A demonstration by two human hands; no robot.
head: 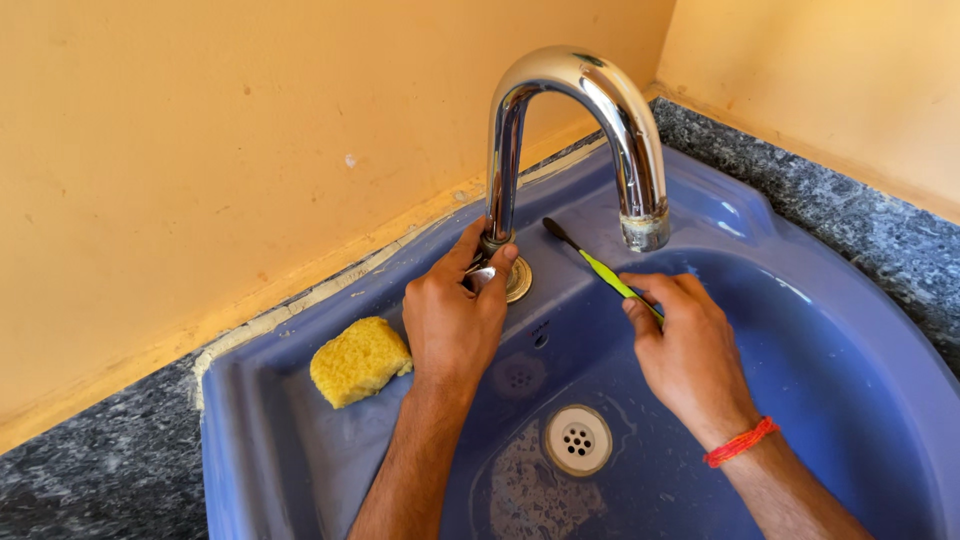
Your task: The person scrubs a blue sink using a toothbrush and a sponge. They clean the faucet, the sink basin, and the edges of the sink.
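Observation:
A curved chrome tap (pixel 575 110) rises from the back rim of a blue sink (pixel 850 370). My left hand (pixel 455 315) grips the small chrome handle at the tap's base (pixel 515 280), fingers wrapped round it. My right hand (pixel 685 350), with a red thread on the wrist, holds a green toothbrush (pixel 600 268) by its handle. The brush's dark head points toward the tap's base and lies just right of it, a little apart from the metal.
A yellow sponge (pixel 358 360) lies on the sink's left ledge. The drain (pixel 577 438) sits in the wet basin below my hands. A speckled grey counter (pixel 880 230) surrounds the sink, and orange walls (pixel 220 150) stand close behind.

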